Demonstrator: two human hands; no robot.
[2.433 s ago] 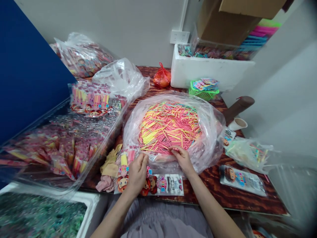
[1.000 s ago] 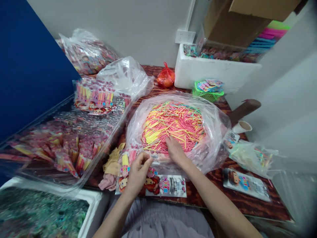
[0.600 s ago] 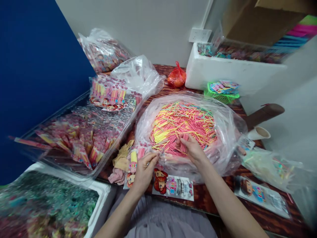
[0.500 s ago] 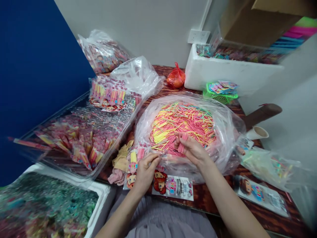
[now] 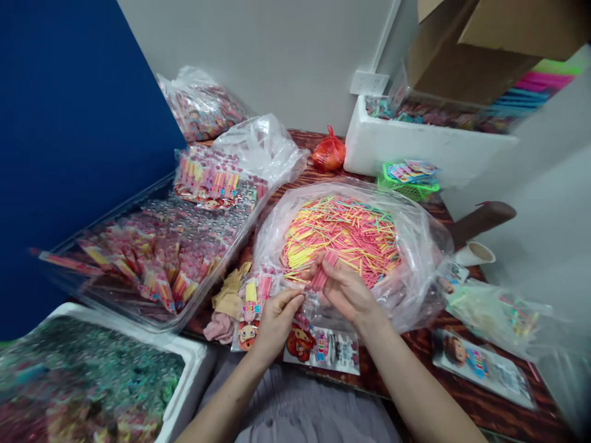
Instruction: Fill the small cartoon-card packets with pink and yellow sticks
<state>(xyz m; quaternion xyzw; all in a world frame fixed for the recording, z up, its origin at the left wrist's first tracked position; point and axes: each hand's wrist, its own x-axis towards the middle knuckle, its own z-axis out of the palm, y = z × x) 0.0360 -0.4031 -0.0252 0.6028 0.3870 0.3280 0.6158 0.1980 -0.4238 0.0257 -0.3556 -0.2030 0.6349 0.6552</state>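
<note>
Head view: you are sitting at a wooden table [image 5: 401, 354]. At its left it is carrying a clear tray [image 5: 92, 289] filled with packets of sticks. A large plastic bag [image 5: 415, 246] is lying open at the centre and holding a heap of pink, yellow and green sticks [image 5: 351, 234]. A white foam box [image 5: 415, 147] is standing at the far right. Spare packets [image 5: 332, 351] are lying flat at the near edge, beneath both hands. Your right hand [image 5: 351, 295] is gripping a small bundle of pink sticks [image 5: 320, 277], holding it tilted over the near rim of the bag. Your left hand [image 5: 274, 320] is pinching the top edge of a printed packet [image 5: 305, 304], thumb against fingers, just left of the bundle. The lower end of the bundle is meeting the packet mouth; you cannot tell whether it is inside.
</note>
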